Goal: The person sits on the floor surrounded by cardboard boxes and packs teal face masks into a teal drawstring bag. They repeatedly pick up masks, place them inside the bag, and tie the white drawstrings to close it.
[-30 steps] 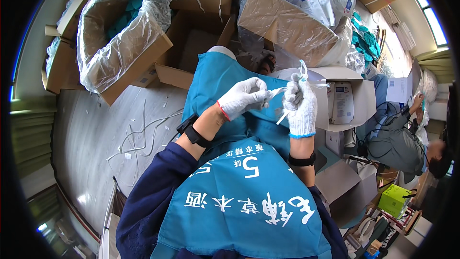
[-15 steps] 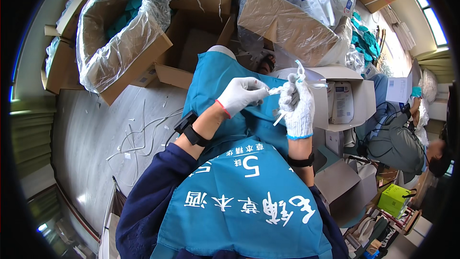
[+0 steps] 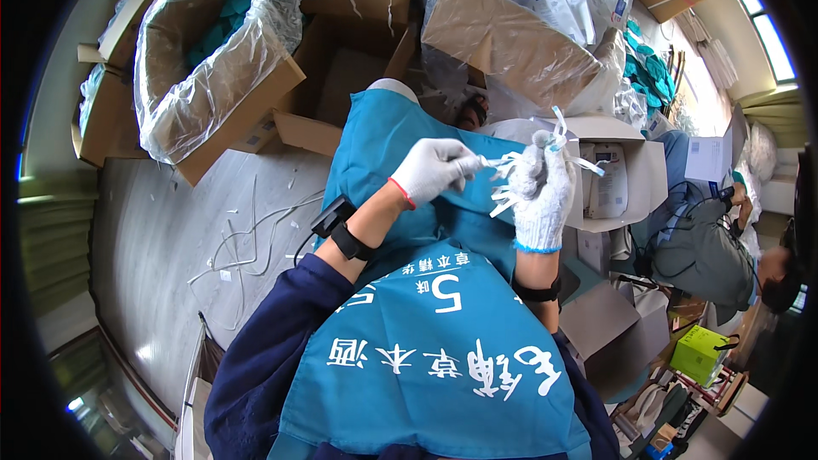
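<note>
Both hands wear white knitted gloves and are held over my lap. My left hand [image 3: 433, 172], with a red cuff, is closed in a pinch on one end of some thin white strips [image 3: 501, 160]. My right hand [image 3: 544, 196], blue-cuffed, has its fingers curled round the same strips, whose loose ends stick out above, beside and below it. The strips' exact material cannot be made out. A blue apron [image 3: 392, 281] with white printing covers my lap beneath the hands.
Ahead stand plastic-lined cartons, one [image 3: 209, 132] with green items, another [image 3: 511, 51] full of white packets. An open white box [image 3: 643, 175] sits right of my right hand. Long white strips [image 3: 247, 243] lie on the floor at left. Another person [image 3: 707, 243] works at far right.
My right hand has moved slightly right and turned, its strip ends fanning out more. The left hand has shifted a little, still pinching. The other person's hand at far right has moved.
</note>
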`<state>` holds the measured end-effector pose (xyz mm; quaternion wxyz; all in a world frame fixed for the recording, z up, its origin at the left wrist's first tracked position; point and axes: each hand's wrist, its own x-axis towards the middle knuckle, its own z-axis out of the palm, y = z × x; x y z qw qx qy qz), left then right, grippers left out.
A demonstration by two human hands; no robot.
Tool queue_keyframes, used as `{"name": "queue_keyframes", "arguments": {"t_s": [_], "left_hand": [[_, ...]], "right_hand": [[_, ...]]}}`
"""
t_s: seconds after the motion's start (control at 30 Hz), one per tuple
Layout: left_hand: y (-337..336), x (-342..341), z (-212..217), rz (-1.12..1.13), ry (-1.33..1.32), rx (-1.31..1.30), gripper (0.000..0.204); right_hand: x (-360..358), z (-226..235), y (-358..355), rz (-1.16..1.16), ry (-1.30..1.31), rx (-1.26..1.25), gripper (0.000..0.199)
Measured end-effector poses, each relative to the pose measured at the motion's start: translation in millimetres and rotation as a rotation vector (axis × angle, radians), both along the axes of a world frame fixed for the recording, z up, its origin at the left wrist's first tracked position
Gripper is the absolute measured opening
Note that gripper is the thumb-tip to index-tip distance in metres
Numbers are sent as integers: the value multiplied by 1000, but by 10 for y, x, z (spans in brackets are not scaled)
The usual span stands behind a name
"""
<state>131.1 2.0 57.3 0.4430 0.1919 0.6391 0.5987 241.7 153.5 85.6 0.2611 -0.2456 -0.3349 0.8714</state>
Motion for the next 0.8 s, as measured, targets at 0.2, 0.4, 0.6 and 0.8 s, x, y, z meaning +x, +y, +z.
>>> {"name": "queue_keyframes", "arguments": {"t_s": [0.2,0.4,0.6,0.8], "left_hand": [[-67,64,-87,-305,731,295,10],[-214,-58,121,-262,520,64,11],[-183,59,195,-3,135,100,12],[-174,22,186,52,135,47,16]], "right_hand": [[50,-142,340,-115,-55,-117,27],[152,-252,513,-153,31,-182,23],[47,-180,337,-76,60,-165,22],[56,-177,336,-72,34,-169,24]]}}
